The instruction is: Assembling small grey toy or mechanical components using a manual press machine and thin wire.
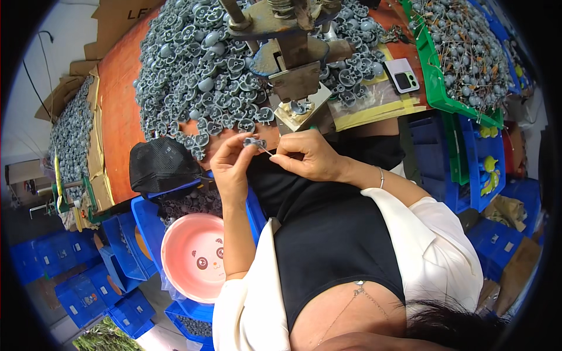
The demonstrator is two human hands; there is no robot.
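My left hand (232, 164) pinches a small grey plastic part (255, 142) between thumb and fingertips, in front of the press. My right hand (310, 155) is closed just to the right of it, thumb and forefinger pinching a thin pale stick (267, 151) that reaches to the grey part. Whether the stick is inside the part or only touches it, I cannot tell. Beyond my hands stands a worn metal press (297, 82), its head above a pale block fixture (304, 114) with a grey piece on it.
A large heap of grey plastic parts (199, 70) covers the red tabletop (120, 117). A phone (401, 76) lies right of the press, near a green crate (432, 76) of grey balls on thin stems. A black mesh cap (163, 165) and pink basin (190, 266) are at left.
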